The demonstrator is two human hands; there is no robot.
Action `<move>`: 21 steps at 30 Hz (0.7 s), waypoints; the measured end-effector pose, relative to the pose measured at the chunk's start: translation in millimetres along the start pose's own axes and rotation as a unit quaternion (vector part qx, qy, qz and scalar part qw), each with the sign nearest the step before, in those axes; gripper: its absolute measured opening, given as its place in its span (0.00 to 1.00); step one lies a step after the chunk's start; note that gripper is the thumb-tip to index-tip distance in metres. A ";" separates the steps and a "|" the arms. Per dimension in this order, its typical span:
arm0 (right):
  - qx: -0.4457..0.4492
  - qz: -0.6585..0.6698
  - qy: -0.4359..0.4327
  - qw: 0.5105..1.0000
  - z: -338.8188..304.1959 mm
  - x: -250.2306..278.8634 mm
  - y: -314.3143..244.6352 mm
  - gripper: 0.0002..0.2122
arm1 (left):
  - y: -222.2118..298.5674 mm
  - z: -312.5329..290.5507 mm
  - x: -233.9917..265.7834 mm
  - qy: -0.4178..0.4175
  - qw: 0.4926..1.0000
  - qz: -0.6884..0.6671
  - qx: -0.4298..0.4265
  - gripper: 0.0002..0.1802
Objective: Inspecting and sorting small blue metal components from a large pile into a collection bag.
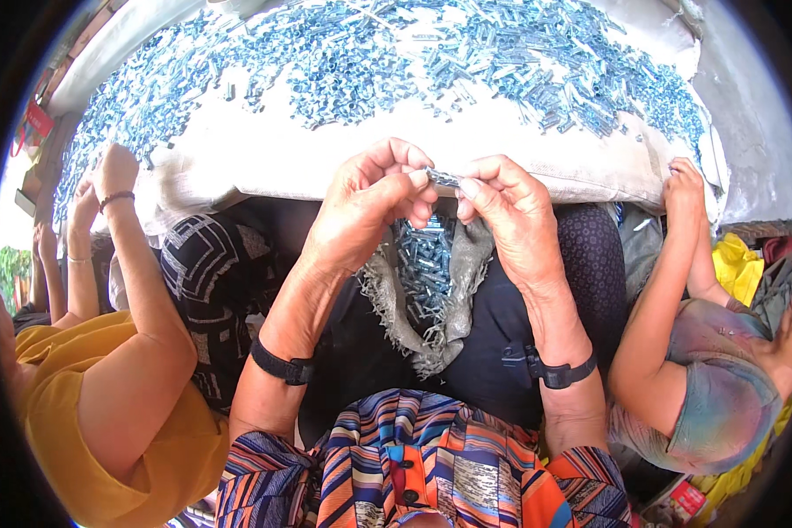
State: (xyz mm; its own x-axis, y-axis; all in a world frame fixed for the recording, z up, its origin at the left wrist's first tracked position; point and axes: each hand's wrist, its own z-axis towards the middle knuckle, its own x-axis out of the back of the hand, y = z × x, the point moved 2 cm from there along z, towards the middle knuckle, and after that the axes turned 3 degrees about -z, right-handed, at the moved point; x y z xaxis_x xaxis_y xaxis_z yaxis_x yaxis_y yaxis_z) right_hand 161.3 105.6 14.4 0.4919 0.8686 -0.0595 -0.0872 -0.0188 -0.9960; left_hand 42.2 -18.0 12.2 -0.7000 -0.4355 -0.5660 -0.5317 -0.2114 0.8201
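Observation:
A small, slim bluish metal piece (pixel 443 178), like a sleeve or pin, is held level at the near edge of the table. My left hand (pixel 374 198) pinches its left end between thumb and fingertips. At the other end, the thumb and index finger of my right hand (pixel 512 207) are closed on it. Its exact kind is too small to tell. Below my hands, a frayed grey cloth (pixel 463 308) lies in my lap, with a heap of similar blue metal pieces (pixel 425 264) in its fold.
Many blue metal tubes and pins (pixel 352 75) are spread over the white-covered table (pixel 264 150). A person in a yellow top (pixel 141 414) works close on my left. Another in a multicoloured top (pixel 708 387) sits on my right, beside a yellow bag (pixel 736 268).

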 end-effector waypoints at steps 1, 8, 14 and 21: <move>0.000 0.001 0.000 1.000 -0.3 -1.1 -0.1 0.03 | -0.4 -0.3 0.3 0.001 1.000 0.000 0.000 0.06; -0.049 0.161 -0.011 0.986 -5.0 -1.9 5.1 0.03 | -1.9 -1.7 -0.6 -0.021 1.000 0.010 -0.006 0.07; -0.114 0.159 -0.113 0.974 -11.9 4.7 2.3 0.05 | -5.6 -8.2 8.7 -0.142 0.987 0.016 0.072 0.08; -0.165 0.167 -0.178 0.956 -23.9 4.8 5.7 0.08 | -10.3 -19.5 7.0 -0.161 0.977 0.061 0.127 0.11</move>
State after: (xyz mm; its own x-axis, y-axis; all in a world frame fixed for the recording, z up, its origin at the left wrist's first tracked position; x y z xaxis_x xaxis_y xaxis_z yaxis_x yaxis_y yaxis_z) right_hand 183.9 97.8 6.8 0.1526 0.8993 -0.4099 0.1182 -0.4284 -0.8958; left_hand 52.1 -36.0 1.4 -0.8568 -0.1380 -0.4968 -0.5085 0.0669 0.8585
